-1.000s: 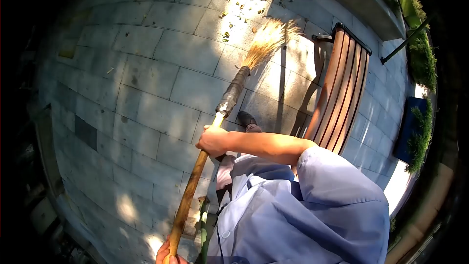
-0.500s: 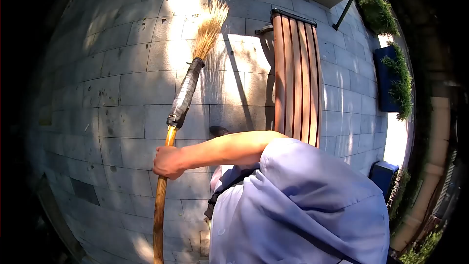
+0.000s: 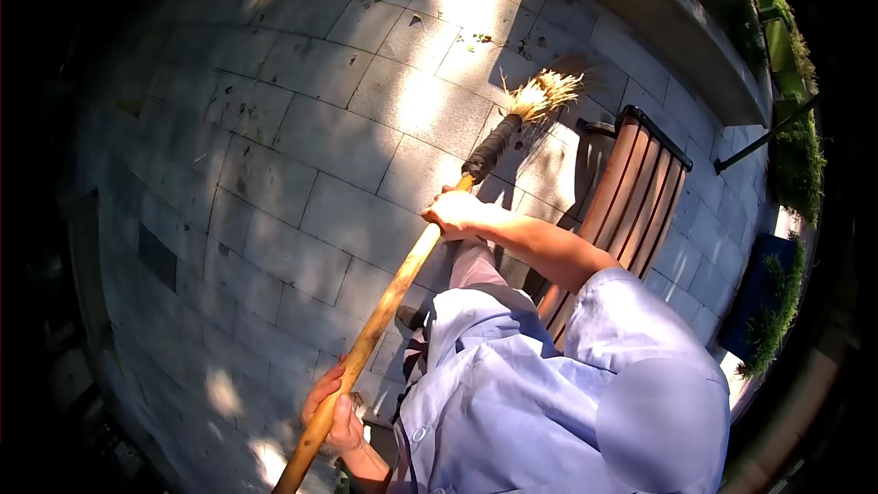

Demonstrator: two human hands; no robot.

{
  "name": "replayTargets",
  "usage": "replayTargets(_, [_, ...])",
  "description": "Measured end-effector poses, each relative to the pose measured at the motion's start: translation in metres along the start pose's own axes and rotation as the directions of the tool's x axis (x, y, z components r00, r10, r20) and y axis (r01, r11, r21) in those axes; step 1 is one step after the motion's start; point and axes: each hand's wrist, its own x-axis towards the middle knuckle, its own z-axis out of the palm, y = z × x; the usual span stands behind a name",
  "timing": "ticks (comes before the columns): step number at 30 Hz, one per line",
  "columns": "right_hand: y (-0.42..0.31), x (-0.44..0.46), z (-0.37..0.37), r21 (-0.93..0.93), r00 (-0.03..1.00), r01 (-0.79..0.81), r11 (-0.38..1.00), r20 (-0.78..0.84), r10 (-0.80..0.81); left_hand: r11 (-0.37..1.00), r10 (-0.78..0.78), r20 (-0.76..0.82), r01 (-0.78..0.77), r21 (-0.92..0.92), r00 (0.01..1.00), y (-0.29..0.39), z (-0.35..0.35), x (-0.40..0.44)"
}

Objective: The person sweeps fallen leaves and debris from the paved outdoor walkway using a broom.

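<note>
A straw broom (image 3: 384,306) slants across the view, its wooden handle running from the lower left up to the dark-wrapped neck. Its bristles (image 3: 546,96) are splayed near the paving by the bench end. My right hand (image 3: 453,212) is closed round the handle just below the wrapping. Further down the handle, my left hand (image 3: 334,412) holds it with fingers on one side and thumb on the other. The lower end of the handle leaves the frame. My light blue shirt (image 3: 512,393) fills the bottom right.
A slatted wooden bench (image 3: 631,197) stands right of the broom. Behind it runs a low stone ledge (image 3: 668,27). Blue planters (image 3: 754,288) with greenery and a dark pole (image 3: 768,137) are at the far right. Fallen leaves lie on the grey paving (image 3: 338,192).
The view has turned, and the bristles now appear further right, close to the bench end. My left hand has come into view on the handle. The right hand now sits nearer the wrapping.
</note>
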Motion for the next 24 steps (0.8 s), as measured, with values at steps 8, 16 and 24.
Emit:
replayTargets(8, [-0.077, 0.162, -0.08, 0.044, 0.87, 0.484, 0.874, -0.135, -0.475, 0.829, 0.302, -0.243, -0.128, 0.544, 0.922, 0.079, 0.027, -0.035])
replayTargets(16, [-0.113, 0.11, -0.143, -0.092, 0.892, 0.452, 0.887, 0.015, -0.452, 0.816, 0.341, -0.372, -0.076, 0.573, 0.863, 0.112, -0.026, -0.042])
replayTargets(24, [0.042, 0.035, -0.133, -0.115, 0.995, 0.047, 0.992, 0.089, -0.036, 0.986, 0.049, -0.155, -0.073, -0.153, 0.987, 0.038, 0.06, 0.116])
